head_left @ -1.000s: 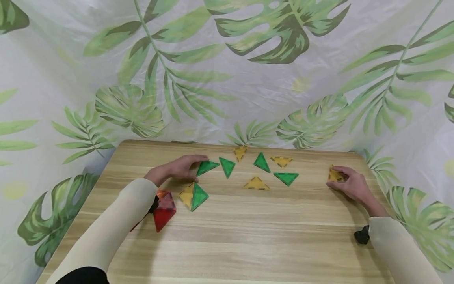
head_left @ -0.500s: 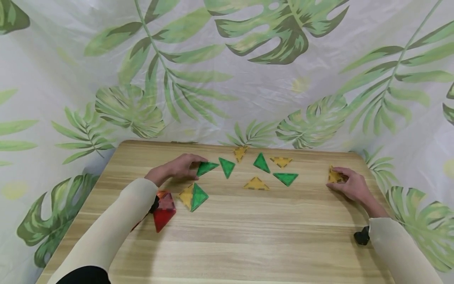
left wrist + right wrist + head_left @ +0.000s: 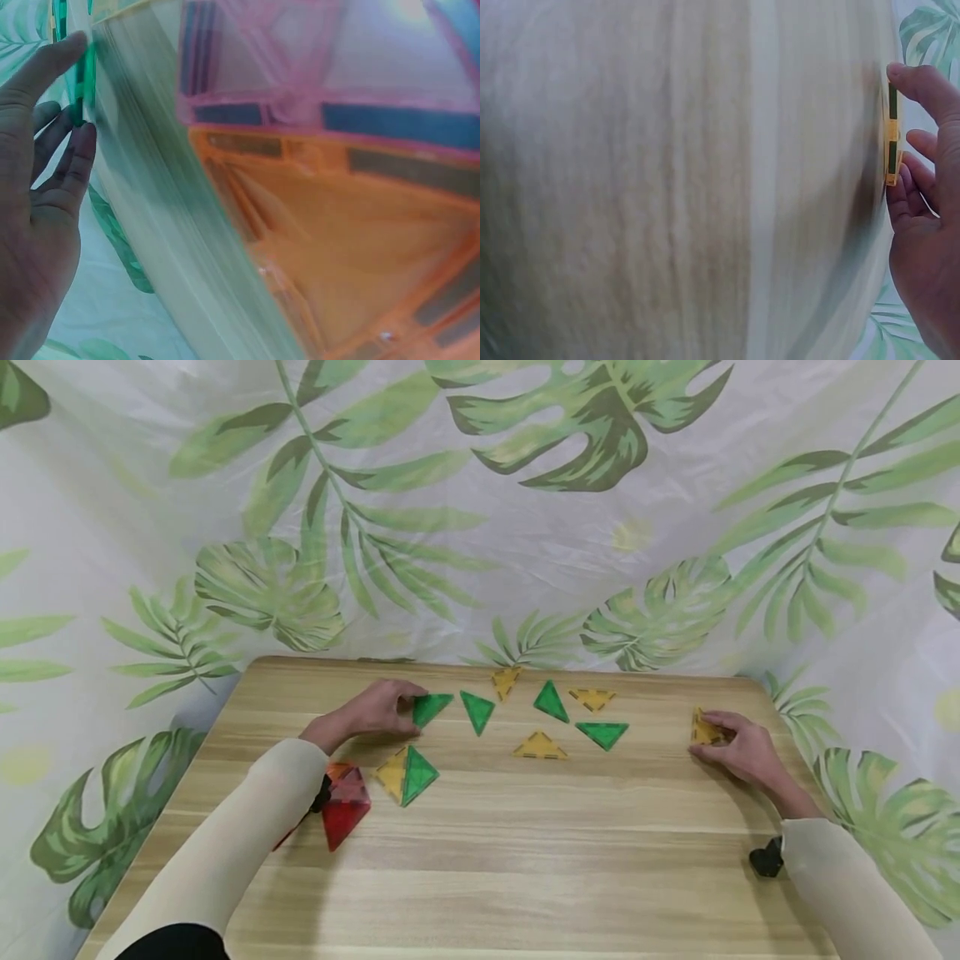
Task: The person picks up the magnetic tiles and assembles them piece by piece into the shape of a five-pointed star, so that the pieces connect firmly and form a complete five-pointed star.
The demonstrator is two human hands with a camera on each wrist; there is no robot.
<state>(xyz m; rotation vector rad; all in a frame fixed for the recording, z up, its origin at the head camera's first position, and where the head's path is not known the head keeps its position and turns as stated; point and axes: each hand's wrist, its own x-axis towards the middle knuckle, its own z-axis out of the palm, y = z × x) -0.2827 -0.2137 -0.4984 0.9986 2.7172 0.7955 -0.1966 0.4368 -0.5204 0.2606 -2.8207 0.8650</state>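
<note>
In the head view my left hand pinches a green triangular magnetic tile near the back left of the table. The left wrist view shows this green tile edge-on between thumb and fingers. Far to the right, my right hand grips a yellow triangular magnetic tile between thumb and fingertips. Its edge, with dark magnet strips, shows in the right wrist view beside the right hand. Part of each held tile is hidden by fingers.
A red tile with pink and orange pieces stands by the left wrist. A yellow tile adjoins a green one. Several loose green and yellow triangles lie between the hands. Patterned cloth hangs behind the table.
My left hand has shifted slightly left and turned the green tile, drawing it a little away from the neighbouring green triangle. The right hand keeps its place with the yellow tile.
</note>
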